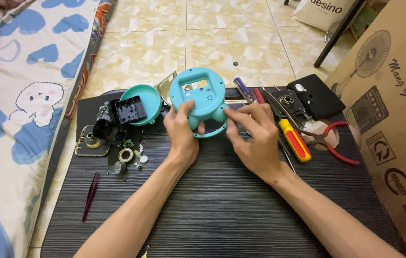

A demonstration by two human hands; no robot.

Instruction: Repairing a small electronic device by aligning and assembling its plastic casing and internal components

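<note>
Over the dark table (222,210), left hand (181,131) and right hand (253,136) both clasp the teal clock casing (198,93); fingers closed on it.

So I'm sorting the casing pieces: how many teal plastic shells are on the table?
2. The teal front shell with the square window is held up by the left hand and right hand; the teal back shell lies behind the left hand.

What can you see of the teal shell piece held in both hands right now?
The teal shell piece looks like moulded plastic, round, with a rectangular window, small holes beside it and rounded feet at its lower edge. It is held tilted up above the dark table. The left hand grips its lower left; the right hand pinches its lower right foot.
</note>
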